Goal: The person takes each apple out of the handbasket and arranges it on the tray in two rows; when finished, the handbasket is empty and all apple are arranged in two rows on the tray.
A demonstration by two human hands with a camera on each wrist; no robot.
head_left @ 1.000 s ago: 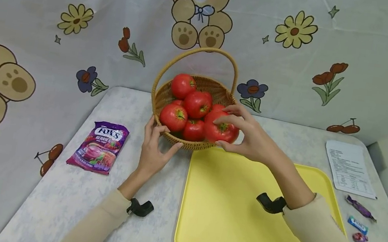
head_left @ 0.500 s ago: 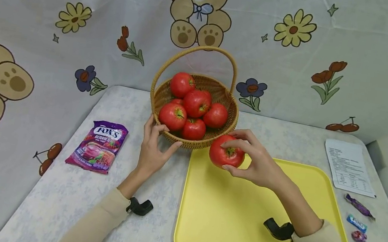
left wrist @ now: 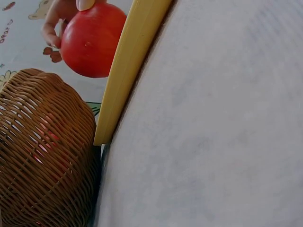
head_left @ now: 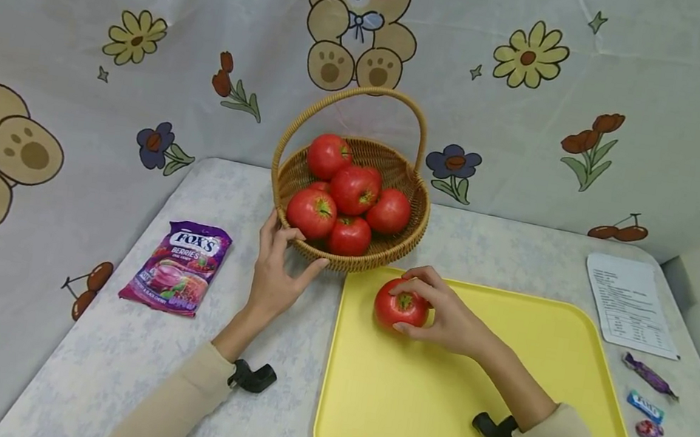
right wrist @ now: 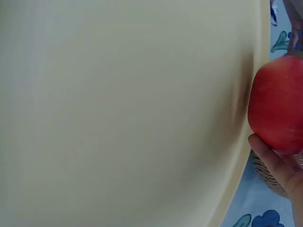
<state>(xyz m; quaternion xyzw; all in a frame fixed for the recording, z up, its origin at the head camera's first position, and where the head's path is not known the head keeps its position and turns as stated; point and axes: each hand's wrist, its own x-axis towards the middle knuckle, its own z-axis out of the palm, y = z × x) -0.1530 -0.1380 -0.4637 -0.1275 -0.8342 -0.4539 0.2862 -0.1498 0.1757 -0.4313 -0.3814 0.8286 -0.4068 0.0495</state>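
Right hand [head_left: 451, 321] cups one tomato [head_left: 400, 308] from its right side, fingers curled over the top, thumb low — the fruit sits at the far-left corner of the yellow tray [head_left: 501, 389], stem end up, apparently resting on the tray floor. Tomato lies left of the palm, just in front of the wicker basket [head_left: 386, 250], which holds five more tomatoes. Left hand [head_left: 276, 268] rests against the basket's near-left wall, fingers relaxed, holding nothing. Right hand is the nearer one to the fruit. Candy bag [head_left: 177, 265] lies apart on the worktop [head_left: 121, 365], to the left.
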